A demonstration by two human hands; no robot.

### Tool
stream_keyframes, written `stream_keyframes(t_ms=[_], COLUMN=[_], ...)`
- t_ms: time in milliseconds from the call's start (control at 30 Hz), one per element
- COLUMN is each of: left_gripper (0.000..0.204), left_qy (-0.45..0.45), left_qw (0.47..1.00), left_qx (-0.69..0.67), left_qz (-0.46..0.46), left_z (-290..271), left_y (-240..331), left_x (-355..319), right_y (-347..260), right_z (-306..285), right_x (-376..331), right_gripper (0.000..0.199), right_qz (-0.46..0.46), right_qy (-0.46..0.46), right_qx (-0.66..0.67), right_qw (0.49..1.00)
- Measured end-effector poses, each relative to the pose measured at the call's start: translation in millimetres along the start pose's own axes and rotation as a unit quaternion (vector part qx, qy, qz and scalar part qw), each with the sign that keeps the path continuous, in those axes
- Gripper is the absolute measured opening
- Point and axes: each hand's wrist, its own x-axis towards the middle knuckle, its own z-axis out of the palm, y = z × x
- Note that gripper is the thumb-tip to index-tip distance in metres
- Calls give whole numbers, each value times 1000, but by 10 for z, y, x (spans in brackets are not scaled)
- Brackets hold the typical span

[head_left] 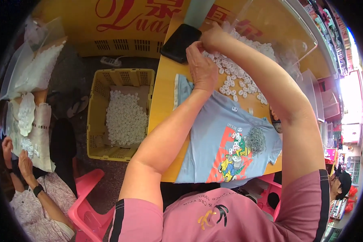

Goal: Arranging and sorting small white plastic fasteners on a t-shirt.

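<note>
My left hand (202, 68) is at the far part of the yellow table, its fingers bent and closed beside a flat black object (181, 42). Just beyond it my right hand (214, 39) reaches in, closed too, close to the left fingertips. What either hand holds is hidden by the fingers. Under my right forearm spreads a heap of small white oval plastic pieces with two holes (230, 70). Nearer me a light blue printed T-shirt (201, 141) lies flat on the table. On it sit several white pieces (234, 145) and a pile of small grey-green bits (255, 139).
Left of the table, a yellow plastic crate (93, 133) holds many white pieces (125, 117). A grey-green post (198, 14) rises behind the black object. At far left another person's hands (26, 165) work over a cloth (43, 133), near a pink plastic chair (88, 185).
</note>
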Motion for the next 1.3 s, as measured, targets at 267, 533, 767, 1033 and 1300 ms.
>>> stream_keyframes(t_ms=[267, 533, 767, 1033, 1300], left_gripper=[45, 46, 56, 57, 48], left_qy=[-6, -13, -82, -110, -173], left_qw=[1000, 1000, 994, 969, 926], left_qx=[20, 9, 41, 193, 313], left_qz=[-22, 21, 58, 107, 119], left_z=[-63, -60, -48, -23, -83], left_y=[32, 5, 12, -116, -167], left_x=[2, 14, -27, -106, -87], right_y=[-60, 50, -23, 707, 2206], right_z=[-71, 116, 470, 922, 1001], right_x=[-439, -645, -773, -1643, -1674], right_gripper=[56, 18, 13, 34, 76], right_qz=[-95, -115, -93, 56, 249], right_qy=[24, 147, 297, 661, 580], right_qx=[-16, -9, 35, 185, 73], right_qw=[995, 982, 950, 725, 772])
